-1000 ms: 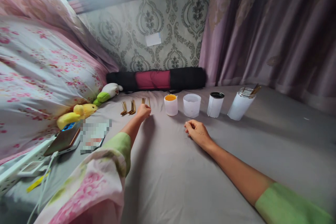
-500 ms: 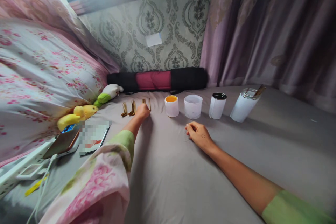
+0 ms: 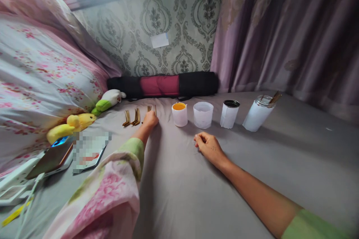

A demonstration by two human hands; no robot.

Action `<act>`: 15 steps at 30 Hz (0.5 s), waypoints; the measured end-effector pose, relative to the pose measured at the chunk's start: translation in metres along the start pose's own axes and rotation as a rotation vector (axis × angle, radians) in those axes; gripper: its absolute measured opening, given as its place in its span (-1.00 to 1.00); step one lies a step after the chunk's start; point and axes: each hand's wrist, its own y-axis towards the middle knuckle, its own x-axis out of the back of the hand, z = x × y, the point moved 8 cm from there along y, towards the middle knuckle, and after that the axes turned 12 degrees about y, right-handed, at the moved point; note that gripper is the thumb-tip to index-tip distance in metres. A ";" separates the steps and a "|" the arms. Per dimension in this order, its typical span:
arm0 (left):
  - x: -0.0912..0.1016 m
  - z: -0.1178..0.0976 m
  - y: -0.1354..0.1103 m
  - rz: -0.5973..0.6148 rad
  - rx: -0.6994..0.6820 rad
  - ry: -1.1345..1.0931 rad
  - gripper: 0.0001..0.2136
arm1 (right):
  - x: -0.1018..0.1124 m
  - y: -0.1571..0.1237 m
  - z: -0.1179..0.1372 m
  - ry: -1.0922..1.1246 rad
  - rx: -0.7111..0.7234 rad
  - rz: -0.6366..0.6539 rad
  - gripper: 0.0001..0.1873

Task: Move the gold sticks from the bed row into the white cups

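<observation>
My left hand (image 3: pixel 150 119) is low over the bed sheet at the left, its fingers closed at the lower end of a thin gold-coloured rod (image 3: pixel 155 109). The fingertips are partly hidden. More gold rods (image 3: pixel 149 108) show just beyond the knuckles. To its left lie two small groups of L-shaped gold-coloured rods, one outer group (image 3: pixel 126 118) and one nearer group (image 3: pixel 136 116). My right hand (image 3: pixel 209 147) rests on the sheet with its fingers loosely curled, and nothing shows in them. It is in front of a translucent white cup (image 3: pixel 203 117), apart from it.
Beside that cup stand a white-wrapped cup with orange inside (image 3: pixel 180 118), a white-wrapped tin (image 3: pixel 229 116) and a wrapped glass jar holding thin sticks (image 3: pixel 257 117). A black and maroon roll (image 3: pixel 159 86) lies along the wall. Plush toys (image 3: pixel 74 122), a phone (image 3: pixel 52 158) and a tablet (image 3: pixel 90 153) are left.
The view has turned slightly, so most things sit a little further left. Both hands keep about the same places relative to the rods and cups.
</observation>
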 end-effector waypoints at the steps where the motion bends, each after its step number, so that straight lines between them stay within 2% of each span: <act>1: -0.001 0.001 0.001 0.001 0.012 0.002 -0.79 | 0.000 0.000 0.000 0.000 -0.001 0.002 -0.66; 15: -0.005 0.002 0.002 0.042 0.069 0.014 -0.69 | -0.001 0.000 0.001 -0.008 -0.001 0.008 -0.67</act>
